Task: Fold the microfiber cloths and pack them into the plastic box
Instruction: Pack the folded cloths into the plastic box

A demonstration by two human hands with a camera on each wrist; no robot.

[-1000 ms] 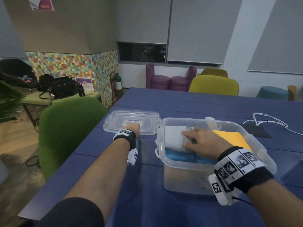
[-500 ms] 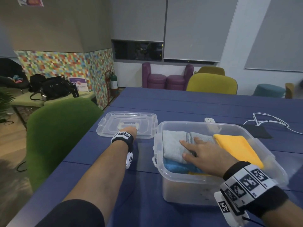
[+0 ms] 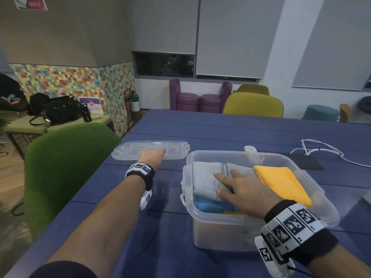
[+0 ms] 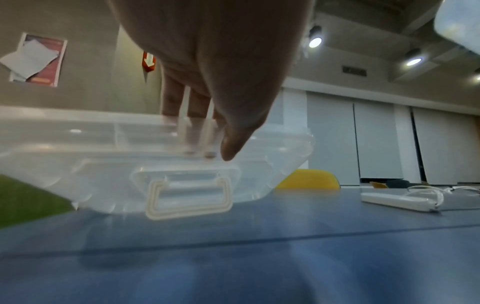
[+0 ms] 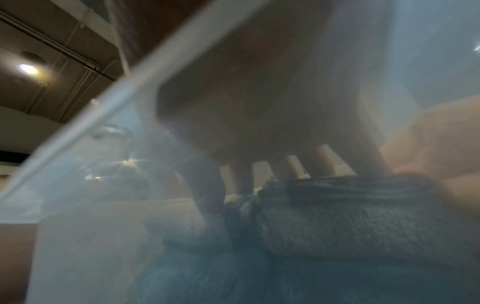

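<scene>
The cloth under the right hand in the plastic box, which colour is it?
Light grey: the cloth under the right hand shows best in the head view.

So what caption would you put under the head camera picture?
Right hand flat on the grey cloth in the packed plastic box, left hand gripping the clear lid.

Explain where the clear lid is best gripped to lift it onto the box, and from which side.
Probably the lid's near long edge, from above. It lies flat on the table, its raised rim offering a lip, where the left hand already has fingers inside and thumb outside.
</scene>
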